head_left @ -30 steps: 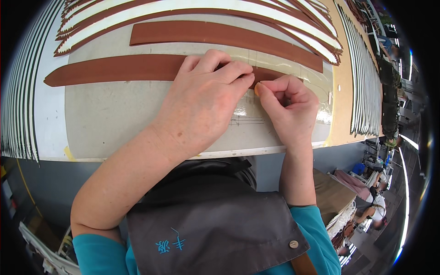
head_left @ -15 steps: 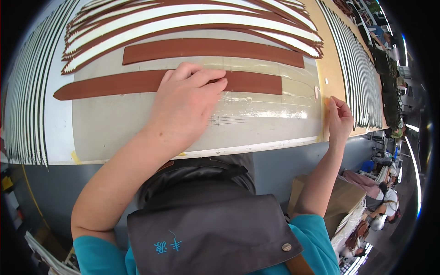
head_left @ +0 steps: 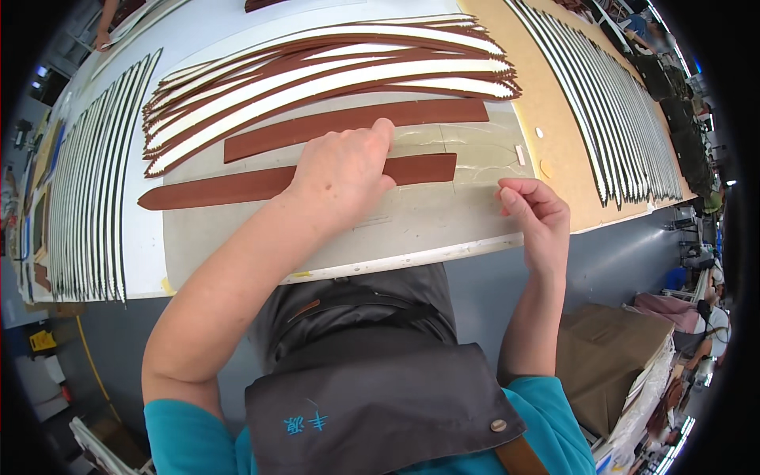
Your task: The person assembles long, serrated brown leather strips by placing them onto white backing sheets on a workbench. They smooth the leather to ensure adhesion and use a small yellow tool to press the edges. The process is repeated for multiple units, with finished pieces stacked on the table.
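Note:
A long brown strip with a pointed left end lies across the grey mat. My left hand rests over its middle, palm down. The index finger reaches up to the lower edge of a second brown strip, and the thumb is apart from it, by the first strip. Over the mat's right side, my right hand is raised with thumb and index finger pressed together. Anything between those fingertips is too small to make out.
Behind the strips lies a pile of brown strips with white faces. Rows of dark-edged white strips lie at the left and on the tan board at the right. A small pale piece sits near the mat's right edge.
My right hand has moved left, from the tan board to over the mat. My left index finger has spread away from the thumb toward the upper strip. The whole view has shifted.

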The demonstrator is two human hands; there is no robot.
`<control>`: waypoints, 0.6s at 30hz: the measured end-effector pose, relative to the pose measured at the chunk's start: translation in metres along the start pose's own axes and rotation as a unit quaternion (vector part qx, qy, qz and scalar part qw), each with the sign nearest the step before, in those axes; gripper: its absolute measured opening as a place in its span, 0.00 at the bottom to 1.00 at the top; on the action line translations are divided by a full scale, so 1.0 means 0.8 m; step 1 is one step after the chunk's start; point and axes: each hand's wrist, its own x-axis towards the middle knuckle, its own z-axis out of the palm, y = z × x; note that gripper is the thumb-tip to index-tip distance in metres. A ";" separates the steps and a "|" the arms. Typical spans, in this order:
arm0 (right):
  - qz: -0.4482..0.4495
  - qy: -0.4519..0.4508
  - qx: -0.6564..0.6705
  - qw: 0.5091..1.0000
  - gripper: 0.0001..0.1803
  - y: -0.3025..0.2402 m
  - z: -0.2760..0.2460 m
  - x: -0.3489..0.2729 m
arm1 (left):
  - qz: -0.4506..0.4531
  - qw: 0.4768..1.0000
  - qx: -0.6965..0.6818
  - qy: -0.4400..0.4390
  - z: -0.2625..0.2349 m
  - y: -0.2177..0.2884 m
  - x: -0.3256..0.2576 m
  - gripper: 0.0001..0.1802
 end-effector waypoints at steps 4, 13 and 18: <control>-0.035 -0.122 0.089 0.988 0.36 -0.002 0.038 -0.001 | 0.071 0.910 -0.409 0.013 -0.026 0.010 0.009 0.20; -0.161 -0.140 0.060 0.975 0.32 -0.088 0.132 0.041 | 0.372 0.587 -0.719 0.025 -0.209 -0.020 -0.076 0.31; -0.293 -0.173 -0.154 0.927 0.30 -0.128 0.073 0.066 | 0.241 0.632 -0.720 0.154 -0.165 -0.133 -0.146 0.39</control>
